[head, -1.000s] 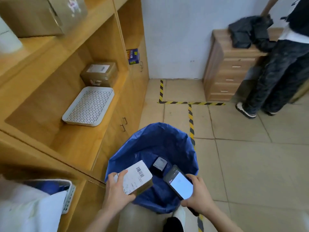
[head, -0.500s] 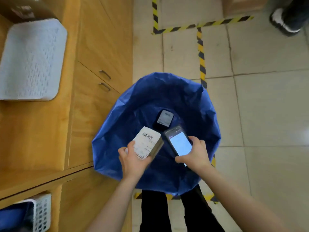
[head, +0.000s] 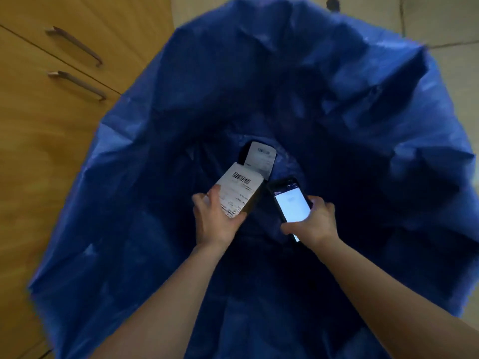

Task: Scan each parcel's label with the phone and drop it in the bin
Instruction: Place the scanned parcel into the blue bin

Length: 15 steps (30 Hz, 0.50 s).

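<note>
White-labelled parcel [head: 238,193] and lit phone [head: 290,203] side by side, over blue-lined bin [head: 363,112].

bin liner [head: 363,104] crinkled blue plastic, slight sheen; held parcel [head: 239,189] matt white paper label with printed barcode; phone [head: 290,203] glossy glass screen, dark smooth case; cabinet [head: 39,141] smooth wood-grain finish, handles [head: 75,45] brushed metal; floor tiles [head: 440,19] smooth, pale

Two bare forearms, no sleeve anywhere along them up to the frame's lower edge. No watch, band or bracelet just behind the left hand [head: 216,221] or the right hand [head: 317,224]. No glove, no ring visible on the fingers. Short nails, as far as the blur allows.
</note>
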{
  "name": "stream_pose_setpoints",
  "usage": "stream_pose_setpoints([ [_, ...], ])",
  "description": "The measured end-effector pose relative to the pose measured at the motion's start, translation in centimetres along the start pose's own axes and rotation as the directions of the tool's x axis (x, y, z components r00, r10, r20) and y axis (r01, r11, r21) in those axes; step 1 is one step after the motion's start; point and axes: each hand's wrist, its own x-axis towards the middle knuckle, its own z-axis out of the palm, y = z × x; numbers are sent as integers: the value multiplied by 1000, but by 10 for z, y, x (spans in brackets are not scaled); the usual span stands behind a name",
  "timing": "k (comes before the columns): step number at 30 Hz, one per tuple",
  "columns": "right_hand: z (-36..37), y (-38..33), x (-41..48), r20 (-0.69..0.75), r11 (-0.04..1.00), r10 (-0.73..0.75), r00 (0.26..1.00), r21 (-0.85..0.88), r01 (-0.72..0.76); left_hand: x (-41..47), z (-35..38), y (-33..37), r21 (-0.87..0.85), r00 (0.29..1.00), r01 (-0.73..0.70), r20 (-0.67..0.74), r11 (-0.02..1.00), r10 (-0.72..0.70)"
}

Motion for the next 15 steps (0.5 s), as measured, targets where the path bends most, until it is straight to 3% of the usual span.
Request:
stream_pose_setpoints([
  [12, 44, 25, 99, -26, 998, 28, 999, -59, -30, 103, 80, -1, -46, 996, -86, -42, 995, 84],
  [15, 45, 27, 106, -38, 997, 25, 999, -79, -28, 113, 88, 1, -108, 996, -55, 67, 993, 63],
])
